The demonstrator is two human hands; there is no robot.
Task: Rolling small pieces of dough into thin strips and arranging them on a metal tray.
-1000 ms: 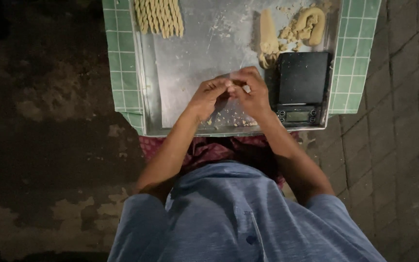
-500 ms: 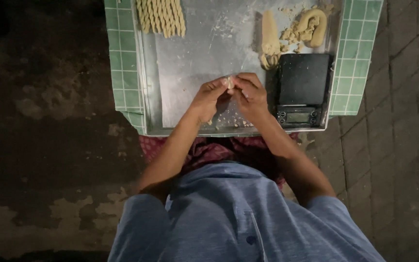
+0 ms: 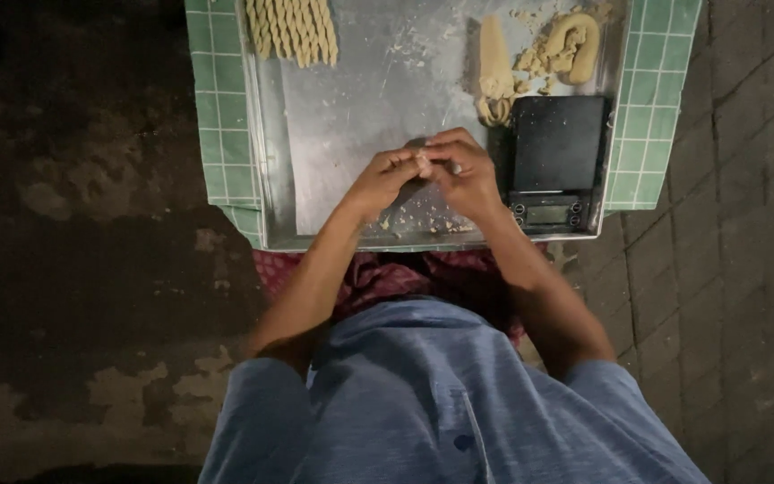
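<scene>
My left hand and my right hand meet over the near part of a metal tray. Both pinch a small pale piece of dough between their fingertips. Most of the piece is hidden by the fingers. Crumbs of dough lie on the tray under my hands.
Several twisted dough sticks lie in a row at the tray's far left. A dough slab and a looped lump sit at the far right. A black digital scale stands right of my hands. A green checked cloth lies under the tray.
My hands have stayed together over the tray; the fingers have shifted slightly around the dough piece.
</scene>
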